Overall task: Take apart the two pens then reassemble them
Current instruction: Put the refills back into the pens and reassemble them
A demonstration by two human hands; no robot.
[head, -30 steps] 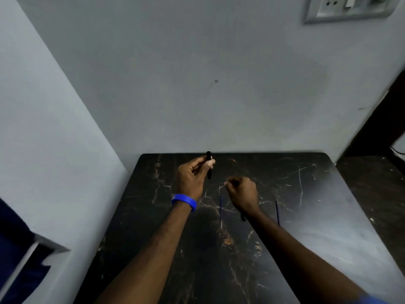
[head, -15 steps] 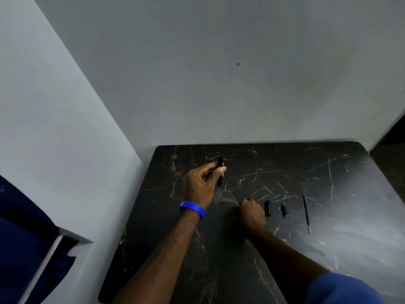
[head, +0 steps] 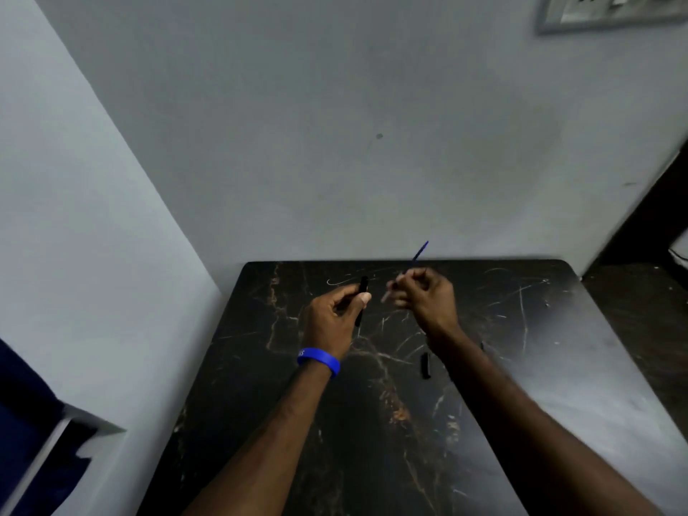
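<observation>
My left hand (head: 333,316), with a blue wristband, grips a black pen barrel (head: 361,299) held nearly upright above the dark marble table (head: 372,441). My right hand (head: 428,301) is raised close beside it and pinches a thin blue ink refill (head: 420,251), whose far end points up and away over the table's back edge. The two hands are a small gap apart. A short black pen part (head: 425,364) lies on the table just left of my right forearm. Other pen parts are hidden behind that forearm.
The table stands in a corner between a grey back wall and a left wall. A socket plate (head: 603,11) is high on the wall at the right. A dark floor drops off to the right, and a dark blue object (head: 22,441) sits at the lower left.
My right hand has lifted off the table with the blue refill and risen beside the barrel. My left hand has kept its hold on the barrel. The camera view has shifted.
</observation>
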